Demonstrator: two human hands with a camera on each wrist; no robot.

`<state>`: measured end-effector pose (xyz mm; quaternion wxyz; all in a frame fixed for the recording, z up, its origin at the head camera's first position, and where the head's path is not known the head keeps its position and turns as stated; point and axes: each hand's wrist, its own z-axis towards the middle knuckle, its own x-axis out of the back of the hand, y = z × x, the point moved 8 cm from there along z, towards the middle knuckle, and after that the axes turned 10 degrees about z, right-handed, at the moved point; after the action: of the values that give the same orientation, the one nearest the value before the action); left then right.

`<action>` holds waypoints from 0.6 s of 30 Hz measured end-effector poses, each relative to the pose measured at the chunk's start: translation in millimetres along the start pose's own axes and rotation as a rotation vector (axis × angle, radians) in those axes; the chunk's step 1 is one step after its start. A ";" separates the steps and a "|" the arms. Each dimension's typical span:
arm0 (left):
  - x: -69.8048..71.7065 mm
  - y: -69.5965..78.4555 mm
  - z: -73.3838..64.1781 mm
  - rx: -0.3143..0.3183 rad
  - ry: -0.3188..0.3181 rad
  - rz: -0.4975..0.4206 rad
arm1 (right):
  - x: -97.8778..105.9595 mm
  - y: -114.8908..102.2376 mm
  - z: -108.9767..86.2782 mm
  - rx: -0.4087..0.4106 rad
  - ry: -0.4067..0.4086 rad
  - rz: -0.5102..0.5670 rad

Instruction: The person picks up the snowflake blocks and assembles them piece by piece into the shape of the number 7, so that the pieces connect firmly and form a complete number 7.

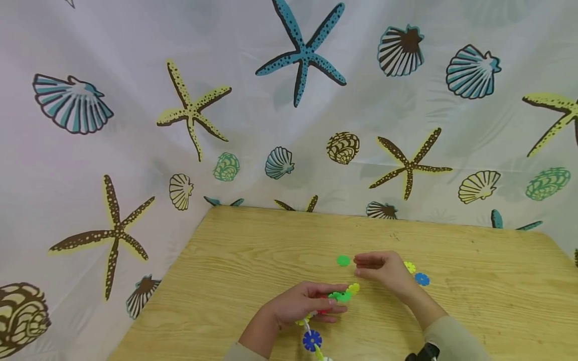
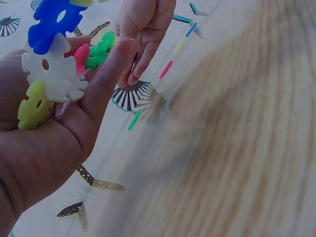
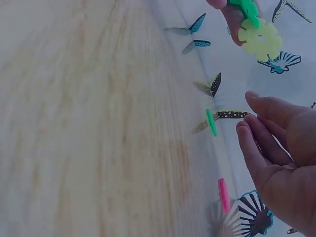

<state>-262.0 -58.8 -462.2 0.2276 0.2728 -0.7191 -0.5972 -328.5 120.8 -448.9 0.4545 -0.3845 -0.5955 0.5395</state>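
Note:
My left hand [image 1: 303, 302] grips a chain of notched plastic snowflake discs joined edge to edge. A green disc [image 1: 344, 296] and a yellow disc [image 1: 353, 289] stick out past its fingertips, and a pink disc [image 2: 82, 58] shows between the fingers. The chain's other end hangs below the palm with a dark blue disc [image 1: 312, 340] and a white disc [image 2: 54, 69]. My right hand [image 1: 389, 272] holds nothing; its fingers are extended and slightly bent, above the table. Just left of its fingertips lies a loose green disc [image 1: 343, 260].
Right of my right hand, a yellow disc [image 1: 409, 266] and a blue disc [image 1: 422, 279] lie on the wooden table [image 1: 253, 250]. A loose pink disc [image 3: 223, 195] shows in the wrist views. A white cloth [image 1: 253, 125] printed with shells and starfish hangs behind the table.

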 end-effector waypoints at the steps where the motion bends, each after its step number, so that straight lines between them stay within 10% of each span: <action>1: 0.4 0.2 -0.1 -0.001 0.004 0.001 | -1.1 -1.0 2.1 0.012 0.001 -0.023; 18: 4.8 0.1 -1.7 0.006 0.032 0.001 | -13.4 -1.9 32.4 0.008 0.038 -0.227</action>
<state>-264.5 -63.2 -461.9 0.2384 0.2826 -0.7174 -0.5904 -355.6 98.4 -448.9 0.5252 -0.3231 -0.6244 0.4795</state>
